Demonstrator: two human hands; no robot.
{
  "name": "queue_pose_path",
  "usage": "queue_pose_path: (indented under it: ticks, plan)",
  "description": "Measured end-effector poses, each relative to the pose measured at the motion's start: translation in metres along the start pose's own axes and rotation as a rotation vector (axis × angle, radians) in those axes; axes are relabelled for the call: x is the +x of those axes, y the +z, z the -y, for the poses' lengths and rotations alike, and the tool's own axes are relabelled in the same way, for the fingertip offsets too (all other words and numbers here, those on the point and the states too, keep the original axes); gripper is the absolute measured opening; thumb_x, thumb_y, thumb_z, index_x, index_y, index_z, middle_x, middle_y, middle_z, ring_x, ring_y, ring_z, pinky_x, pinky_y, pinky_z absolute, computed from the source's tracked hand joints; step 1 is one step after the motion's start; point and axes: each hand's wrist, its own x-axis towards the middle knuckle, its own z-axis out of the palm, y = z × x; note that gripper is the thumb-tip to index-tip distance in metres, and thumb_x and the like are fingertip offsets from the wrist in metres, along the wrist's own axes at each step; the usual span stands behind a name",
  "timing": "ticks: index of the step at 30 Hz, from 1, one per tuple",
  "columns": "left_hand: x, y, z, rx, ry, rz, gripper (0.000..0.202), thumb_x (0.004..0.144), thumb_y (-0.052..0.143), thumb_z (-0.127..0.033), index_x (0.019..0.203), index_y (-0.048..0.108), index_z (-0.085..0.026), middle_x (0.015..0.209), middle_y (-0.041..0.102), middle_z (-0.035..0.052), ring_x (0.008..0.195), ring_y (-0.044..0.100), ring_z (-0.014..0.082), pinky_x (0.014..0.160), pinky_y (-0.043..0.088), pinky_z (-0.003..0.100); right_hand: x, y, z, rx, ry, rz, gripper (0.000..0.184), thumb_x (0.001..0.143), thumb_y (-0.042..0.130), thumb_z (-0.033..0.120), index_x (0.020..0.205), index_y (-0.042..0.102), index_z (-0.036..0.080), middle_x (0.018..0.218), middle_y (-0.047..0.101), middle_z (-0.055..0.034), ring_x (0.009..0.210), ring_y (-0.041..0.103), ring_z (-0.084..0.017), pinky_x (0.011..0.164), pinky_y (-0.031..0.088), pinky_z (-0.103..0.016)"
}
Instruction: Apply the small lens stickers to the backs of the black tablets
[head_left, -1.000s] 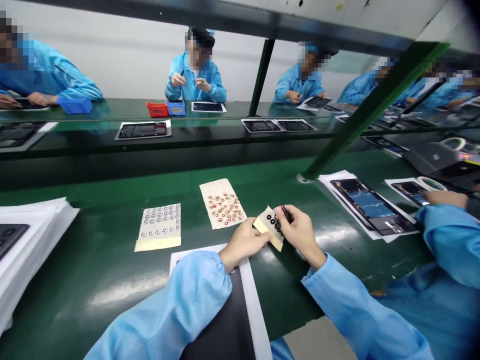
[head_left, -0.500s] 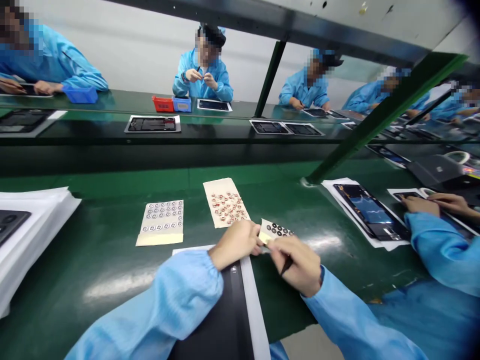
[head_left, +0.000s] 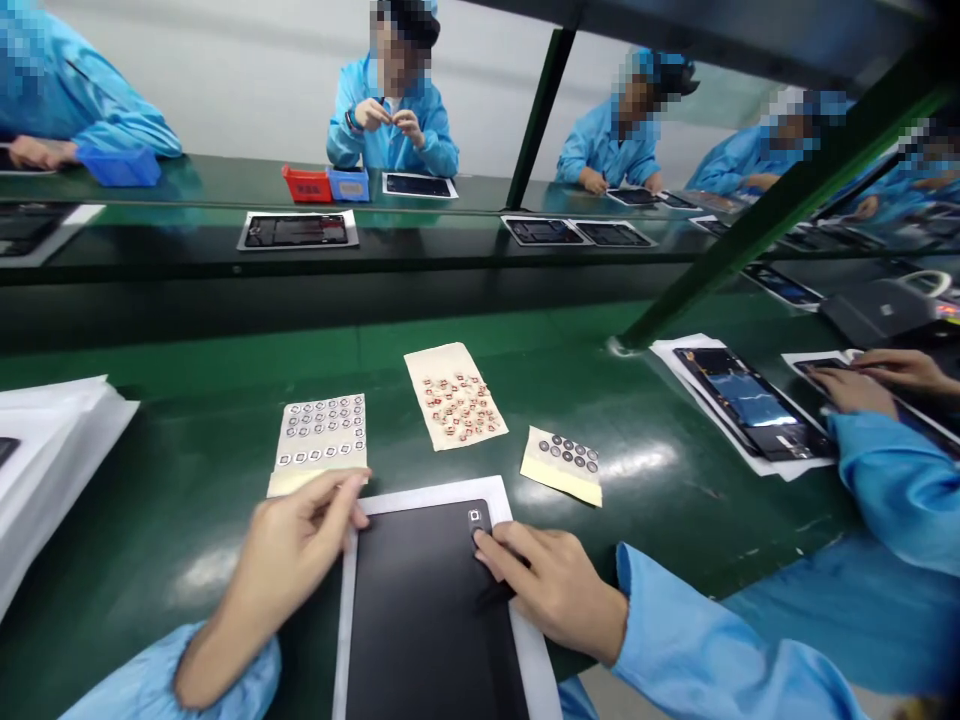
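Observation:
A black panel (head_left: 427, 620) on a white backing sheet lies on the green bench in front of me. My left hand (head_left: 289, 555) rests at its left top corner, fingers curled against the white edge and the corner of a sticker sheet of grey rings (head_left: 321, 440). My right hand (head_left: 544, 580) lies on the panel's top right, a fingertip pressing near the small camera cut-out (head_left: 475, 517), with dark tweezers (head_left: 499, 592) under the fingers. The small yellow sheet of black rings (head_left: 564, 462) lies loose on the bench to the right.
A sheet of red-and-white stickers (head_left: 454, 395) lies ahead. White stacked sheets (head_left: 45, 450) sit at the left. A co-worker's sleeve and hands (head_left: 870, 385) work on panels at my right. A green post (head_left: 757, 200) slants up. Several people sit across a raised shelf.
Both hands let go of the small black-ring sheet, which now lies on the bench. My left hand moved to the panel's left corner; my right hand came down onto the panel's camera cut-out.

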Motion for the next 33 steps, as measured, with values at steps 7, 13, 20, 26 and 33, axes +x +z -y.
queue_pose_path:
  ticks: [7,13,20,26,33]
  plan:
    - [0.019,-0.066,0.039,0.627,-0.117,-0.17,0.06,0.096,0.04,-0.06,0.131,0.062,-0.016,0.117,0.069,0.0106,0.109,0.065,0.0291,0.088,0.047,0.038,0.025,-0.019,-0.002,0.057,0.036,0.329,0.029,0.101,0.039,0.015,0.098,0.067,0.015,0.084,0.061,-0.0032,0.057,0.052,-0.012,0.051,0.025,-0.034]
    - [0.019,-0.05,0.046,0.633,-0.11,-0.185,0.059,0.097,0.044,-0.056,0.137,0.056,-0.014,0.107,0.065,0.0083,0.101,0.064,0.0254,0.084,0.045,0.036,0.118,0.018,0.007,0.08,0.033,0.41,0.02,0.104,0.048,0.03,0.113,0.065,0.023,0.107,0.064,-0.0016,0.075,0.063,-0.012,0.055,0.028,-0.03]
    - [0.015,-0.062,0.035,0.512,-0.211,-0.256,0.049,0.091,0.058,-0.06,0.111,0.062,-0.016,0.088,0.071,0.0047,0.084,0.069,0.0251,0.072,0.047,0.034,0.166,0.074,0.021,-0.104,-0.195,0.539,0.024,0.101,0.041,0.014,0.105,0.065,0.011,0.107,0.063,-0.0108,0.075,0.067,-0.02,0.053,0.035,-0.032]
    - [0.011,-0.038,0.018,-0.491,-0.414,0.161,0.063,0.089,0.059,-0.071,0.098,0.067,-0.009,0.09,0.077,0.0148,0.078,0.075,0.0249,0.076,0.062,0.037,0.151,0.071,0.016,-0.02,-0.083,0.452,0.018,0.099,0.051,0.024,0.108,0.065,0.018,0.105,0.064,-0.0055,0.081,0.066,-0.018,0.059,0.038,-0.03]
    - [0.012,-0.004,0.015,-1.092,-0.345,0.104,0.039,0.091,0.067,-0.009,0.129,0.059,-0.008,0.128,0.07,0.018,0.109,0.074,0.0257,0.1,0.061,0.035,0.148,0.08,0.01,0.638,0.233,0.2,0.02,0.089,0.057,0.012,0.099,0.074,0.018,0.096,0.067,-0.0027,0.087,0.06,-0.012,0.076,0.042,-0.021]
